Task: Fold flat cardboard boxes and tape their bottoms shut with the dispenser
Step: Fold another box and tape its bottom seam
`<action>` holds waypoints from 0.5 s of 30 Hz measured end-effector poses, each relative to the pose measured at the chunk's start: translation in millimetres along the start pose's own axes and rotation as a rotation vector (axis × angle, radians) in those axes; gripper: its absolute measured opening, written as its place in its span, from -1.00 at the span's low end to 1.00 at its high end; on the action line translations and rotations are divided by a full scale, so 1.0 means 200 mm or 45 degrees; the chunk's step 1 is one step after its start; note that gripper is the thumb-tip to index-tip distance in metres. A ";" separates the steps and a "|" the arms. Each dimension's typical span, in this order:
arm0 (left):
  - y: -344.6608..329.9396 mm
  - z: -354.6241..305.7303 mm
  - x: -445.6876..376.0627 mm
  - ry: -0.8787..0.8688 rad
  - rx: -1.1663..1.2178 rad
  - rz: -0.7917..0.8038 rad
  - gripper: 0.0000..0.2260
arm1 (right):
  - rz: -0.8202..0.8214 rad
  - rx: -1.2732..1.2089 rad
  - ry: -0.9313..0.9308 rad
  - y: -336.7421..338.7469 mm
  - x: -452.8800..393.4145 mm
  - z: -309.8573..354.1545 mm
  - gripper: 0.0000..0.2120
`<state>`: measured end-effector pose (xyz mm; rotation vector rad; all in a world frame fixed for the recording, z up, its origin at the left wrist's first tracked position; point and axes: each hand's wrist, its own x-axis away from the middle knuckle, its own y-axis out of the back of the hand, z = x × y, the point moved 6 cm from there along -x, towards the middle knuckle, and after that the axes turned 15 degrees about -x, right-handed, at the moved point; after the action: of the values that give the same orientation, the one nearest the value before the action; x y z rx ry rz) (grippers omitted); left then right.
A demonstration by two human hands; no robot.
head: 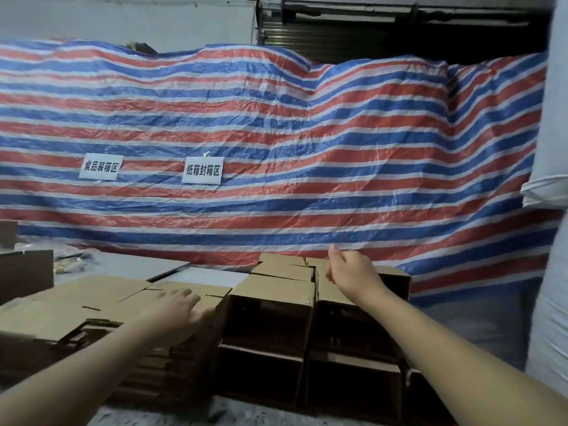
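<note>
- Two bare hands reach forward from the lower corners of the frame; neither grip holds anything.
- Left hand (pixel 178 305), lower centre-left, lies with fingers spread and fairly straight on the top sheet of a stack of flat cardboard boxes (pixel 76 305); the hand is motion-blurred.
- Right hand (pixel 350 272), centre-right, is raised over the folded boxes, its fingers loosely curled and the thumb pointing up; whether it touches the cardboard I cannot tell.
- Folded cardboard boxes (pixel 270 321) stand stacked in rows just right of the flat stack, their dark open sides facing the camera.
- Behind them hangs a red, white and blue striped tarpaulin (pixel 307 133) across most of the frame.
- Two white paper signs with Chinese characters are fixed to it, centre-left: left sign (pixel 100 167), right sign (pixel 203 170).
</note>
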<state>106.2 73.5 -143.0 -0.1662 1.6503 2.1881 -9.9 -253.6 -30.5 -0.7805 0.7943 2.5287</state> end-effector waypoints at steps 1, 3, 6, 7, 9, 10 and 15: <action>-0.05 -0.01 0.00 0.001 -0.005 0.029 -0.32 | 0.025 0.028 -0.012 -0.02 0.00 -0.01 -0.39; -0.11 -0.02 0.00 0.005 -0.001 0.073 -0.26 | 0.105 0.091 -0.029 -0.06 0.02 -0.03 -0.50; -0.14 -0.03 0.03 -0.024 0.015 0.103 -0.13 | 0.209 0.220 0.006 -0.10 0.04 -0.06 -0.56; -0.15 -0.03 0.05 -0.041 0.016 0.105 -0.09 | 0.225 0.260 0.011 -0.11 0.05 -0.06 -0.57; -0.17 -0.04 0.07 -0.051 -0.011 0.093 -0.17 | 0.247 0.317 -0.001 -0.12 0.06 -0.08 -0.60; -0.17 -0.05 0.08 -0.044 -0.036 0.092 -0.25 | 0.259 0.337 -0.010 -0.12 0.07 -0.09 -0.61; -0.15 -0.06 0.12 -0.030 -0.108 0.069 -0.36 | 0.308 0.444 0.010 -0.16 0.09 -0.11 -0.59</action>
<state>94.1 74.3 -181.3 -0.1197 1.5677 2.2930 -0.6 -238.9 -69.1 -0.6069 1.3586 2.4837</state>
